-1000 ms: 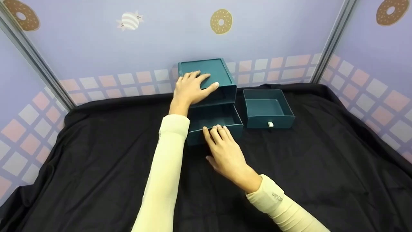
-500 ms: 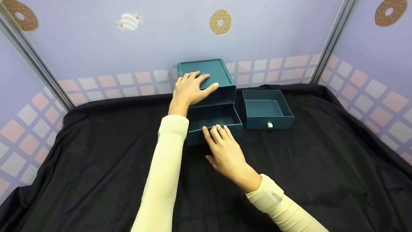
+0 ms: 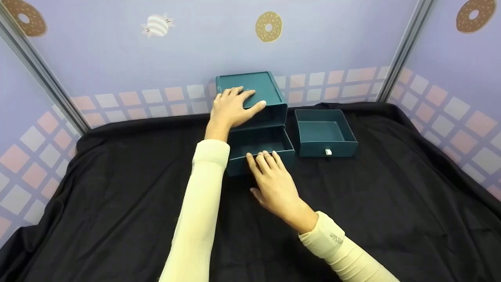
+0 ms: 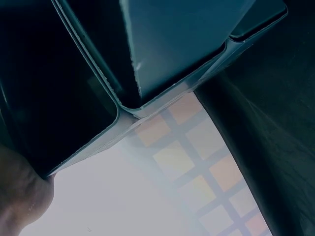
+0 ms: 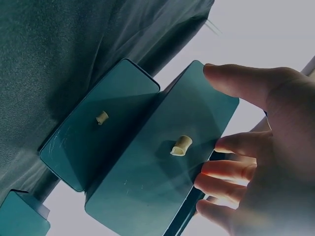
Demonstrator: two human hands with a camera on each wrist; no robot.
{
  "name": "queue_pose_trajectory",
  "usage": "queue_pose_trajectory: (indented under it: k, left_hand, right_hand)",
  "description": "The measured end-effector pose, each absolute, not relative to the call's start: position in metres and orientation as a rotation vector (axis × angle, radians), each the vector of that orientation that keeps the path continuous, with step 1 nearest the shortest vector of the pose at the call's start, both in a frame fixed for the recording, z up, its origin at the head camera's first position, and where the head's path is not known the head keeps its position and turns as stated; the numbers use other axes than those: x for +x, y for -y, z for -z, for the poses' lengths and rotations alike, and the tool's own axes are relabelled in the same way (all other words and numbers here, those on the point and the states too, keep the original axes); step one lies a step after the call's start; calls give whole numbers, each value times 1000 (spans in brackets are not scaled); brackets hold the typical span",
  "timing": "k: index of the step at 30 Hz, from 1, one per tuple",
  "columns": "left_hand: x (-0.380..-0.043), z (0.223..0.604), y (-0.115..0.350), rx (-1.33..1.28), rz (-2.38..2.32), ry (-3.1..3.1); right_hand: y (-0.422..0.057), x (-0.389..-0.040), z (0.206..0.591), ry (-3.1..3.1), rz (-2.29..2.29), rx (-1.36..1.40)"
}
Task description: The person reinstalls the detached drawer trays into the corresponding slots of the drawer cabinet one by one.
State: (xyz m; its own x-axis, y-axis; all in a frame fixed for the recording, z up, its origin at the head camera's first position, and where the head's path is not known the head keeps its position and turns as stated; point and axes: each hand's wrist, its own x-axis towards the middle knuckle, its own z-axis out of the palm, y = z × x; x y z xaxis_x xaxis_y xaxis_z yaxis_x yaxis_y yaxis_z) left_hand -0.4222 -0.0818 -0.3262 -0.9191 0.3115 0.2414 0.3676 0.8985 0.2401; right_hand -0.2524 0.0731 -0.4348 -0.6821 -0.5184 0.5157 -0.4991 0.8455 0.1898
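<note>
A teal drawer cabinet [image 3: 270, 92] stands against the back wall, its top opening without a drawer. My left hand [image 3: 233, 107] rests on its top with fingers spread; in the left wrist view only part of that hand [image 4: 24, 194] shows at the lower left edge. Below the opening, a teal drawer [image 3: 287, 143] sticks well out, nothing seen inside. My right hand [image 3: 276, 188] lays its fingertips on this drawer's front rim. In the right wrist view the thumb [image 5: 241, 81] touches the drawer's front, beside a small pale pull tab [image 5: 181, 145]. Under it sits a lower drawer [image 5: 81, 142], pushed in.
A loose teal drawer [image 3: 327, 148] with a pale tab stands right of the cabinet. Wrinkled black cloth [image 3: 129, 203] covers the table and rises at its edges. Lilac panels [image 3: 211, 43] with printed donuts and tiles close off the back and sides.
</note>
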Motion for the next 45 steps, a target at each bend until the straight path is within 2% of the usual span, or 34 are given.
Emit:
queue_pose_trajectory:
  k: [45]
  left_hand:
    - [-422,324,81,-515,398,2885]
  right_hand:
    - [-74,-255,428,2475,-48,753]
